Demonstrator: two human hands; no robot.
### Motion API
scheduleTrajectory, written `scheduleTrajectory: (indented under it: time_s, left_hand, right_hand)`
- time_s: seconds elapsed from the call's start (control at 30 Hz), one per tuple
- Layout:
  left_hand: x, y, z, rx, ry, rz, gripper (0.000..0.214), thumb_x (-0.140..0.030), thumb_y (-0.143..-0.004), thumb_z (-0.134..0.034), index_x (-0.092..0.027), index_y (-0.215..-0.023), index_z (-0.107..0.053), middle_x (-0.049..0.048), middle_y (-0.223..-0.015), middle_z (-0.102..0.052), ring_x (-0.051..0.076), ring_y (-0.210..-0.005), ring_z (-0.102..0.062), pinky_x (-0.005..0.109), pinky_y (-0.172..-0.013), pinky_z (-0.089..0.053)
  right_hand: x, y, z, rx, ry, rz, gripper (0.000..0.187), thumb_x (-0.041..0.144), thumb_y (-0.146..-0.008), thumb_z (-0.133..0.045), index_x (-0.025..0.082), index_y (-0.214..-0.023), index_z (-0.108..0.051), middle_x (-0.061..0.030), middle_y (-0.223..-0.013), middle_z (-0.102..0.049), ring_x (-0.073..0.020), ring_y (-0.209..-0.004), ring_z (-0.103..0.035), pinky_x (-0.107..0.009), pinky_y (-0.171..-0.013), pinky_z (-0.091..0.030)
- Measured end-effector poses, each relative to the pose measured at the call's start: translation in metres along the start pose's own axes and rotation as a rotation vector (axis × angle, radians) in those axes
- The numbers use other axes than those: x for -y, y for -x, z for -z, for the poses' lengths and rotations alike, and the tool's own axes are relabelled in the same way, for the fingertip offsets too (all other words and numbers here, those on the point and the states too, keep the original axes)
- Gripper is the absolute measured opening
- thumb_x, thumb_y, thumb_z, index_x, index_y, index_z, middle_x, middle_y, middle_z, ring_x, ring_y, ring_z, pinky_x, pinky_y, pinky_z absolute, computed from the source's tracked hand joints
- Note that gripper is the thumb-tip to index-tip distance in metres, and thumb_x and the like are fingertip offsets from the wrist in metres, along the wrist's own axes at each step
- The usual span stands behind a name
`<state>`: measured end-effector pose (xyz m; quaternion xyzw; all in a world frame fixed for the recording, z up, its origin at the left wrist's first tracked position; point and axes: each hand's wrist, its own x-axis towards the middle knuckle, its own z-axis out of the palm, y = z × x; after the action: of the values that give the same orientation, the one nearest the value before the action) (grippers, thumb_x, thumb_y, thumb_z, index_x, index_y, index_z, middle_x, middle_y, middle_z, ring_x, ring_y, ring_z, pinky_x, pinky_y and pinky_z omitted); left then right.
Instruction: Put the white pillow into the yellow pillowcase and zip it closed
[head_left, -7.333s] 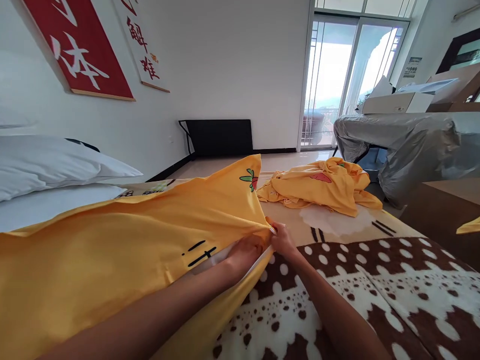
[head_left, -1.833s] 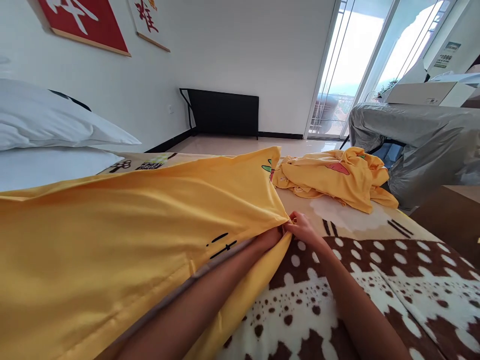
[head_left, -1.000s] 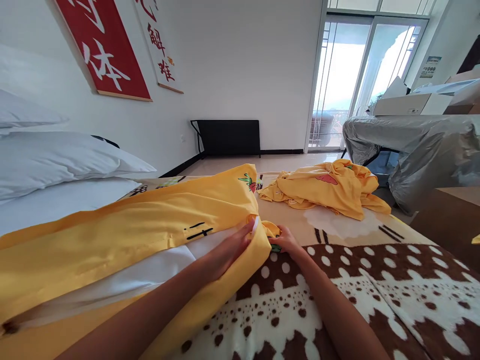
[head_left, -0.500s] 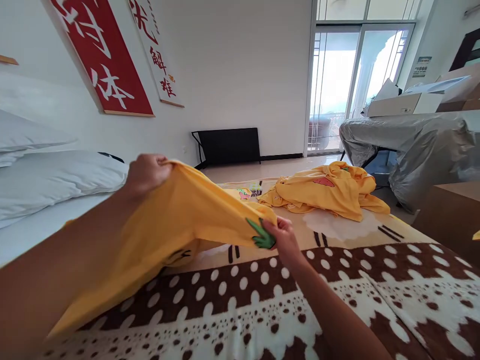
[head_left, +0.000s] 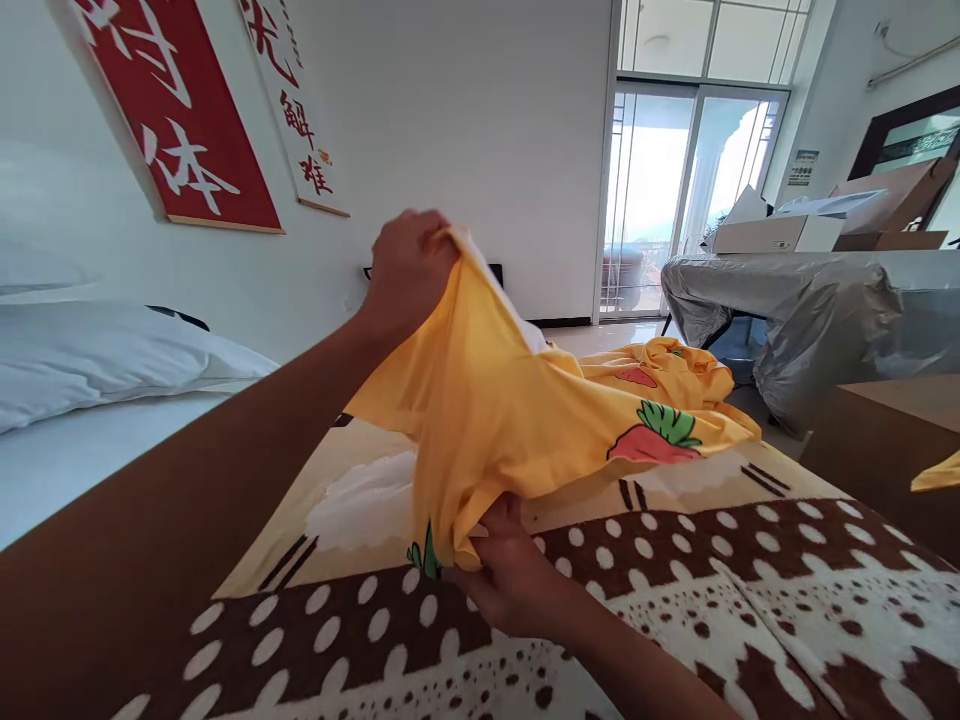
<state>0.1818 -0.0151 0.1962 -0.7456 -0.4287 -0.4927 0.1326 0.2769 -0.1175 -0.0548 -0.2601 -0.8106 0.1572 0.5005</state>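
A yellow garment with red carrots and green leaves printed on it hangs between my hands, over a patterned blanket. My left hand is closed on its upper edge, raised well above the bed. Lower down, my right hand grips a rolled edge of the cloth, its fingers partly hidden in the folds. The garment's far end spreads out to the right, and a whitish strip shows along its back edge. Behind it lies a crumpled yellow heap of cloth with a similar print.
White pillows lie at the left by the wall. On the right stand a brown box and a plastic-covered piece of furniture with open boxes on top. A sliding glass door is at the back.
My left hand has risen and moved right with the garment. My right hand has moved down and slightly left. The garment now spreads to the right, showing a large carrot print.
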Motion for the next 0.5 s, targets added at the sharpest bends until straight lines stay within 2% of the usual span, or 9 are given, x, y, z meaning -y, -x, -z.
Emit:
scheduleTrajectory:
  time_s: [0.1, 0.17, 0.23, 0.3, 0.33, 0.37, 0.4, 0.43, 0.5]
  left_hand:
    - [0.044, 0.049, 0.008, 0.197, -0.066, 0.082, 0.040, -0.029, -0.076, -0.052, -0.013, -0.112, -0.058, 0.0080, -0.106, -0.051, 0.023, -0.104, -0.052, 0.038, -0.094, -0.035]
    - [0.071, 0.103, 0.018, 0.287, -0.021, 0.193, 0.058, -0.031, -0.066, -0.060, -0.018, -0.121, -0.049, 0.0094, -0.112, -0.052, 0.026, -0.109, -0.049, 0.040, -0.094, -0.037]
    - [0.088, 0.168, 0.027, 0.381, 0.166, 0.526, 0.035, -0.045, -0.068, -0.057, -0.021, -0.093, -0.057, 0.0043, -0.088, -0.059, 0.022, -0.086, -0.056, 0.033, -0.074, -0.044]
    - [0.092, 0.233, 0.035, 0.797, 0.552, 0.972, 0.049, -0.067, -0.070, -0.044, -0.022, -0.073, -0.060, 0.0037, -0.065, -0.059, 0.021, -0.058, -0.054, 0.030, -0.050, -0.038]
    - [0.089, 0.262, 0.038, 0.961, 0.707, 1.174, 0.058, -0.076, -0.063, -0.045, -0.021, -0.068, -0.062, 0.0055, -0.060, -0.060, 0.022, -0.055, -0.055, 0.030, -0.046, -0.036]
    - [0.083, 0.286, 0.040, 1.019, 0.841, 1.330, 0.057, -0.076, -0.056, -0.054, -0.020, -0.067, -0.064, 0.0064, -0.063, -0.063, 0.024, -0.060, -0.059, 0.030, -0.047, -0.038]
    - [0.075, 0.306, 0.042, 0.865, 1.017, 1.369, 0.050, -0.069, -0.063, -0.057, -0.022, -0.076, -0.066, 0.0053, -0.073, -0.068, 0.024, -0.072, -0.063, 0.029, -0.054, -0.044]
    - [0.066, 0.321, 0.042, 0.782, 1.132, 1.424, 0.046, -0.064, -0.062, -0.063, -0.021, -0.076, -0.067, 0.0058, -0.073, -0.069, 0.026, -0.075, -0.065, 0.029, -0.056, -0.046]
    - [0.048, 0.338, 0.042, 0.577, 1.300, 1.468, 0.036, -0.050, -0.061, -0.073, -0.018, -0.078, -0.067, 0.0063, -0.077, -0.071, 0.028, -0.083, -0.066, 0.031, -0.064, -0.050]
  right_hand:
    - [0.013, 0.003, -0.008, 0.027, -0.106, -0.062, 0.011, 0.014, -0.075, -0.053, 0.018, -0.065, -0.053, -0.0040, -0.084, -0.059, -0.0140, -0.080, -0.055, -0.023, -0.074, -0.043]
    - [0.029, 0.004, -0.011, -0.029, -0.171, -0.134, 0.025, 0.010, -0.068, -0.053, 0.019, -0.052, -0.036, 0.0023, -0.062, -0.046, -0.0086, -0.058, -0.043, -0.019, -0.055, -0.036]
    - [0.045, 0.007, -0.017, -0.090, -0.214, -0.288, 0.035, 0.009, -0.064, -0.053, 0.019, -0.048, -0.023, 0.0054, -0.052, -0.032, -0.0062, -0.050, -0.030, -0.020, -0.047, -0.027]
    - [0.058, 0.012, -0.030, -0.078, -0.265, -0.492, 0.036, 0.008, -0.064, -0.053, 0.019, -0.047, -0.023, 0.0069, -0.047, -0.024, -0.0052, -0.046, -0.025, -0.019, -0.043, -0.023]
    - [0.061, 0.015, -0.039, -0.047, -0.284, -0.577, 0.035, 0.009, -0.064, -0.053, 0.019, -0.047, -0.025, 0.0074, -0.046, -0.024, -0.0048, -0.044, -0.024, -0.019, -0.041, -0.022]
    - [0.063, 0.020, -0.050, -0.012, -0.288, -0.633, 0.033, 0.009, -0.064, -0.054, 0.020, -0.048, -0.027, 0.0078, -0.046, -0.025, -0.0046, -0.043, -0.025, -0.018, -0.039, -0.022]
    - [0.064, 0.024, -0.061, 0.016, -0.269, -0.654, 0.031, 0.010, -0.064, -0.056, 0.020, -0.049, -0.030, 0.0078, -0.047, -0.028, -0.0046, -0.043, -0.027, -0.017, -0.039, -0.023]
    - [0.065, 0.029, -0.071, 0.041, -0.232, -0.635, 0.030, 0.011, -0.063, -0.058, 0.020, -0.050, -0.033, 0.0077, -0.048, -0.032, -0.0047, -0.043, -0.029, -0.017, -0.039, -0.025]
    - [0.066, 0.039, -0.082, 0.089, -0.139, -0.504, 0.030, 0.014, -0.064, -0.063, 0.019, -0.050, -0.037, 0.0069, -0.049, -0.038, -0.0051, -0.045, -0.035, -0.016, -0.041, -0.030]
